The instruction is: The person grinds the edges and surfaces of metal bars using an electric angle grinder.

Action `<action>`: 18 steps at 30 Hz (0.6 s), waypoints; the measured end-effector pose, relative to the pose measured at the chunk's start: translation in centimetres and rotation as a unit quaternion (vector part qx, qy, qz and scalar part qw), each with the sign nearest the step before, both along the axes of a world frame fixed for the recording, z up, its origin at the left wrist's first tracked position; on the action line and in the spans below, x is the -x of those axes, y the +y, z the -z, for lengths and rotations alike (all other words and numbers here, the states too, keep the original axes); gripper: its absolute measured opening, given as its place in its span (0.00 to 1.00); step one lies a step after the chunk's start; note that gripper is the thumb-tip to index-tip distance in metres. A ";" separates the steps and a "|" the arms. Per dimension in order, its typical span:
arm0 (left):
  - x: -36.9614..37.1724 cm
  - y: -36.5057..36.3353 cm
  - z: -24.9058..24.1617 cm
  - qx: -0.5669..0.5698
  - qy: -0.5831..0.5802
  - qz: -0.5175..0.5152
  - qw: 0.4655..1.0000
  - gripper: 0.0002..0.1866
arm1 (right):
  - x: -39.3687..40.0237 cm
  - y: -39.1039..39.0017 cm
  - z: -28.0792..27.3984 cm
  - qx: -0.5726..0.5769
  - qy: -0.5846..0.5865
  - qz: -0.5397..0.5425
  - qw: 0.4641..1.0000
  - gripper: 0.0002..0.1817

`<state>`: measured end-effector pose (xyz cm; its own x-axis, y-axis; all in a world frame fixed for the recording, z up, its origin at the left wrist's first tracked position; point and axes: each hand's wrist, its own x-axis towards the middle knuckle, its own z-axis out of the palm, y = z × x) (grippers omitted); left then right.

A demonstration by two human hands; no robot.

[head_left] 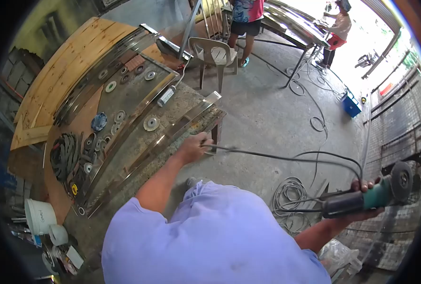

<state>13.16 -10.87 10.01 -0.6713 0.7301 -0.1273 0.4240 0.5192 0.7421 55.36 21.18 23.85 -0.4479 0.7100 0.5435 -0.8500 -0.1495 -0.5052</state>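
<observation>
My right hand (367, 184) is wrapped round a green and black angle grinder (355, 203), held out at the right with its disc (402, 181) at the far end. A dark power cord (267, 154) stretches across in front of me from the grinder side. My left hand (195, 147) grips the cord's other visible stretch, close to the workbench corner. Beside that hand, a shiny curved metal bar (172, 130) lies along the bench edge. A grinding disc (152, 123) and a white tube (167, 96) rest on the bench behind it.
Coiled cable (291, 194) lies on the floor at centre right. A plastic chair (214, 54) stands past the bench, with a blue crate (351, 105) at the right. Two people work at a metal rack (291, 26) at the back. White buckets (40, 216) stand lower left.
</observation>
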 end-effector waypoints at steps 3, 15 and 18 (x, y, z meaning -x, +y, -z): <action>3.2 -5.7 3.2 -0.012 0.178 -0.063 0.982 0.13 | -1.6 2.5 0.5 -0.034 -0.037 0.029 0.998 0.47; 21.2 -11.3 4.5 0.116 0.307 -0.305 0.894 0.24 | 5.5 3.3 9.4 0.071 -0.173 -0.086 0.979 0.47; 26.2 -10.1 7.0 -0.090 -0.044 -0.329 0.939 0.24 | 8.0 1.6 12.7 0.159 -0.220 0.013 0.962 0.46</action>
<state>-13.05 -20.95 3.04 -0.9774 0.1751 -0.1184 -0.0129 0.5098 0.8602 47.35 22.79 11.18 -0.5651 0.8230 0.0580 -0.5691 -0.3380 -0.7496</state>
